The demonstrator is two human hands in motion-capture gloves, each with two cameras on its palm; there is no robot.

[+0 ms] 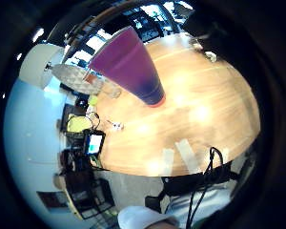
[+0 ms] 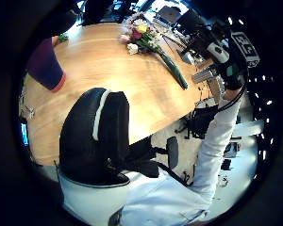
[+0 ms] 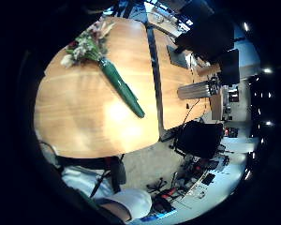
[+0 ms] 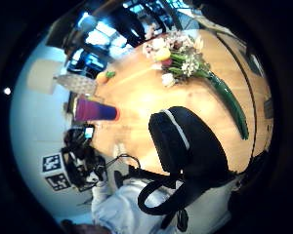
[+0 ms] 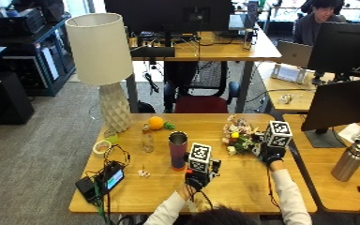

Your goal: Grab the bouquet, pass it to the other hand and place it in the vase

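Left hand [image 5: 195, 180]: black glove, raised over the wooden table [image 5: 242, 187] just beside the vase [image 5: 177, 149]; nothing is seen held. Its fingers are hidden beneath the glove's fittings in the outside view, and whether they are straight or curled cannot be told.

Right hand [image 5: 271, 154]: black glove, placed above the stem end of the bouquet [image 5: 238, 138]. Contact with the stems cannot be made out, and the set of its fingers cannot be told; in its palm views the bouquet [image 3: 103, 65] is seen lying apart on the table, nothing filling the view.

Bouquet: mixed pink, white and yellow flowers, stems in a green wrap [image 3: 122, 89], laid flat on the table to the right of the vase, heads pointing away from the person.

Vase: tall purple tumbler, upright near the table's centre, shown standing by itself in the left palm view [image 1: 133, 67].

Also listed: orange [image 5: 156, 123], white lamp [image 5: 105, 65], small clear bottle [image 5: 147, 139], tape roll [image 5: 102, 147].
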